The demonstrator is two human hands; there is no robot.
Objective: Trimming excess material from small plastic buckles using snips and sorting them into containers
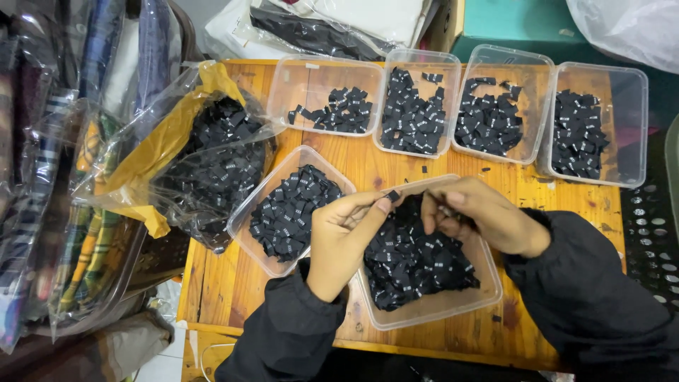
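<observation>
Dark sleeves frame our view as we look down on a wooden bench (368, 166). We count six clear plastic tubs of small black fabric labels: four in a row along the far edge, two nearer us. Our left hand (343, 237) pinches one label (392, 195) between thumb and fingertip above the near-edge tub (488, 286); its long axis slants toward the far right corner. Our right hand (484, 216) is closed on more labels just beside it. One open bag (205, 155) of labels lies at the left edge.
</observation>
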